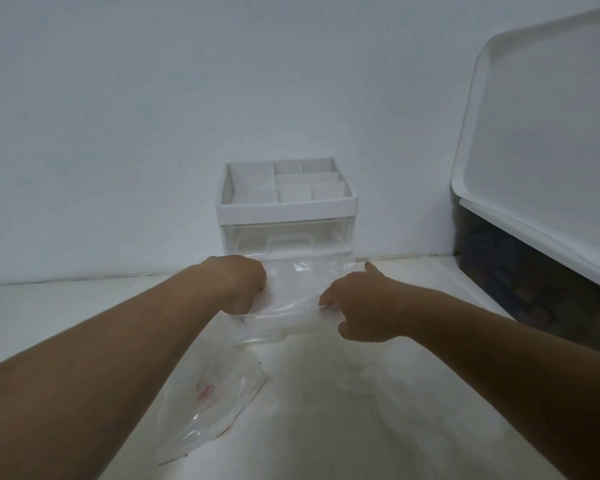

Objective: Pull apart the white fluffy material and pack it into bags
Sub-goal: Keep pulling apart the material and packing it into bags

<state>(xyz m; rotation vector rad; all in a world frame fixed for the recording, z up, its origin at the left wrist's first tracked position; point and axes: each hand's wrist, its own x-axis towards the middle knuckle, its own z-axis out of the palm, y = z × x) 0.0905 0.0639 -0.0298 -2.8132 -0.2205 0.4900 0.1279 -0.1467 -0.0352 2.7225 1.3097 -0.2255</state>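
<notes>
The left hand and right hand are held apart at about the same height. Both have their fingers curled down onto a clear plastic bag stretched between them. The right thumb sticks up, free of the bag. The film is colourless, glossy and creased, with bright folds near the right fingertips. What it holds cannot be made out.

Directly under the hands, a clear pulled-out drawer sticks out toward the person. Whether the fingers also grip its walls cannot be told. Just beyond the hands stands the white desktop organizer the drawer belongs to, with divided compartments on top and a shut clear upper drawer.

Nearer than the hands, partly under the left forearm, a second clear bag with a faint red mark lies flat and wrinkled on the pale table. Far off to the right of the right hand is a dark storage bin with a white lid.
</notes>
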